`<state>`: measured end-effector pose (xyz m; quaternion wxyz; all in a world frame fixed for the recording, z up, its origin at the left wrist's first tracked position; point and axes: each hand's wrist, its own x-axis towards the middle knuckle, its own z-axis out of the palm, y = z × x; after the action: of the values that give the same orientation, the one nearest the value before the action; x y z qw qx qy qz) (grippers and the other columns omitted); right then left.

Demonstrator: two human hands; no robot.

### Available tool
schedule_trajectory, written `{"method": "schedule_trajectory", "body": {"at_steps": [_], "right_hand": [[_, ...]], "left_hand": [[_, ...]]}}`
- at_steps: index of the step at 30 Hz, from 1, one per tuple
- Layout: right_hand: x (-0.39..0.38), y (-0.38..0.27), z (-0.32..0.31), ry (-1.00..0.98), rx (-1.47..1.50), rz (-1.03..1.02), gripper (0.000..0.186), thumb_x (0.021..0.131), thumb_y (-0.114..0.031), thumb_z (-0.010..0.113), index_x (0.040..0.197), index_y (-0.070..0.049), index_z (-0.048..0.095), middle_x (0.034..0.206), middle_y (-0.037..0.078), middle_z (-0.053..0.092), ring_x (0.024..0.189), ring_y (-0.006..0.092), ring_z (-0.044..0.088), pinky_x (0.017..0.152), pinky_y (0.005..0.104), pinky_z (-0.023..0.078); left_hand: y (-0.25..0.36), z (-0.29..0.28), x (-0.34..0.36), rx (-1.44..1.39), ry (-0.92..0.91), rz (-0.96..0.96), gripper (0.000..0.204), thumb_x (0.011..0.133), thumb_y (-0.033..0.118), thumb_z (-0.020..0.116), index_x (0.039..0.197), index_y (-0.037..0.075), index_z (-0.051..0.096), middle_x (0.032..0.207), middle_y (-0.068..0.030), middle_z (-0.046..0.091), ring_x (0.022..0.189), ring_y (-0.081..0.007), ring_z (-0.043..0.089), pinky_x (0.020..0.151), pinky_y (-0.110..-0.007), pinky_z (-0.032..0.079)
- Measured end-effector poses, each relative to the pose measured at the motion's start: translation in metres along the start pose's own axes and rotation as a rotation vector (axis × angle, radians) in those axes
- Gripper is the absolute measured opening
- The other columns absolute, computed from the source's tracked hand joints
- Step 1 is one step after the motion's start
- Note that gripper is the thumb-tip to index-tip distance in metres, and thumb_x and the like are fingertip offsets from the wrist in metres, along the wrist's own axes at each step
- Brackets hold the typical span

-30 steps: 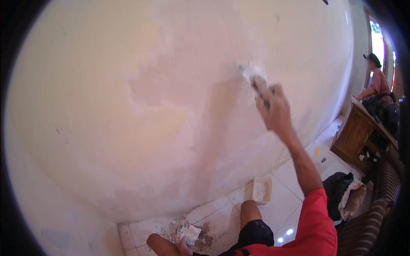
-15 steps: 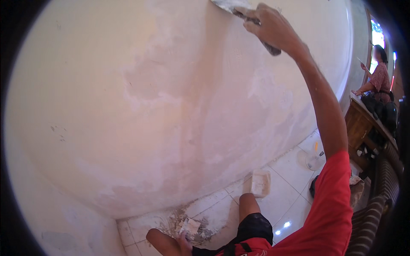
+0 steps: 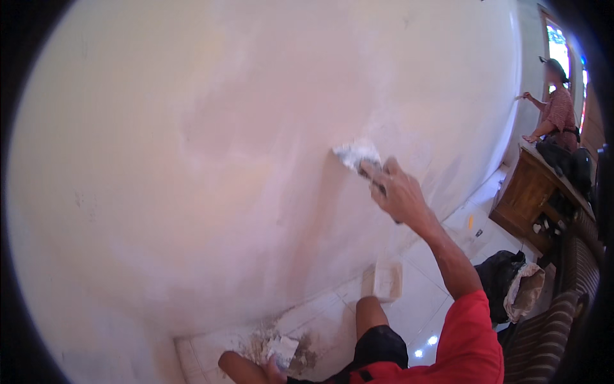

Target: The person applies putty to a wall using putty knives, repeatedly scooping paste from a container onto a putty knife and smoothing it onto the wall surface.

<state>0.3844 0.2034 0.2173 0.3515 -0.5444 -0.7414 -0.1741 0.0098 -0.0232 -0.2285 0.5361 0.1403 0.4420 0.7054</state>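
Note:
My right hand [image 3: 394, 192] grips a putty knife [image 3: 355, 155], its blade smeared with white filler and resting against the wall [image 3: 256, 109], which has broad pale pink patches over cream paint. The arm's shadow falls down the wall below. Low by my left knee, my left hand [image 3: 275, 369] is closed on a second flat scraper [image 3: 282, 351] loaded with white filler, held over tiles dirtied with scraps of filler.
A plastic tray [image 3: 387, 281] stands on the tiled floor [image 3: 421, 301]. To the right are bags [image 3: 521, 291], a striped sofa [image 3: 543, 339], a wooden cabinet [image 3: 527, 201] and another person [image 3: 559, 109] by a window, one arm raised toward the wall.
My right hand with the knife rose toward the top of the wall half a second ago and is now lower, at mid-wall. The other person's arm has come up.

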Motion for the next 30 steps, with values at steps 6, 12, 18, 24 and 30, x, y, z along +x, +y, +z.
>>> {"method": "schedule_trajectory", "body": {"at_steps": [6, 12, 18, 24, 30], "right_hand": [[0.063, 0.069, -0.075, 0.280, 0.108, 0.038, 0.039, 0.087, -0.023, 0.064, 0.125, -0.015, 0.066, 0.082, 0.018, 0.053, 0.073, 0.0340, 0.055, 0.071, 0.0423, 0.047], [0.189, 0.122, -0.171, 0.289, 0.167, 0.025, 0.054, 0.085, -0.031, 0.061, 0.133, -0.006, 0.060, 0.070, 0.004, 0.054, 0.065, 0.0159, 0.052, 0.066, 0.0325, 0.047], [0.216, 0.131, -0.186, 0.083, 0.237, -0.006, 0.052, 0.083, -0.028, 0.060, 0.127, 0.000, 0.063, 0.067, 0.002, 0.053, 0.058, 0.0094, 0.046, 0.056, 0.0280, 0.040], [0.192, 0.124, -0.118, 0.213, 0.129, -0.014, 0.048, 0.087, -0.032, 0.065, 0.124, 0.000, 0.064, 0.071, 0.011, 0.057, 0.066, 0.0196, 0.056, 0.069, 0.0369, 0.049], [0.126, 0.115, -0.042, 0.233, 0.164, 0.023, 0.045, 0.088, -0.031, 0.064, 0.128, -0.011, 0.064, 0.094, 0.023, 0.059, 0.090, 0.0351, 0.060, 0.085, 0.0410, 0.047]], "left_hand": [[-0.008, -0.003, 0.015, 0.074, 0.027, -0.018, 0.028, 0.088, 0.006, 0.061, 0.115, 0.004, 0.055, 0.106, -0.0102, 0.063, 0.098, -0.0226, 0.063, 0.086, -0.035, 0.052], [-0.009, 0.008, 0.024, 0.112, 0.035, -0.027, 0.028, 0.088, 0.007, 0.060, 0.115, 0.003, 0.055, 0.107, -0.0101, 0.063, 0.099, -0.0226, 0.063, 0.086, -0.035, 0.052], [-0.012, 0.007, 0.029, 0.134, 0.037, -0.034, 0.028, 0.089, 0.008, 0.060, 0.115, 0.003, 0.055, 0.107, -0.0100, 0.062, 0.099, -0.0226, 0.063, 0.087, -0.035, 0.051], [-0.015, 0.004, 0.029, 0.141, 0.025, -0.029, 0.028, 0.089, 0.008, 0.060, 0.116, 0.003, 0.055, 0.107, -0.0099, 0.062, 0.099, -0.0225, 0.062, 0.087, -0.035, 0.051], [-0.013, 0.006, 0.027, 0.150, 0.042, -0.027, 0.028, 0.089, 0.009, 0.060, 0.116, 0.003, 0.055, 0.107, -0.0098, 0.062, 0.099, -0.0225, 0.062, 0.087, -0.035, 0.051]]}}
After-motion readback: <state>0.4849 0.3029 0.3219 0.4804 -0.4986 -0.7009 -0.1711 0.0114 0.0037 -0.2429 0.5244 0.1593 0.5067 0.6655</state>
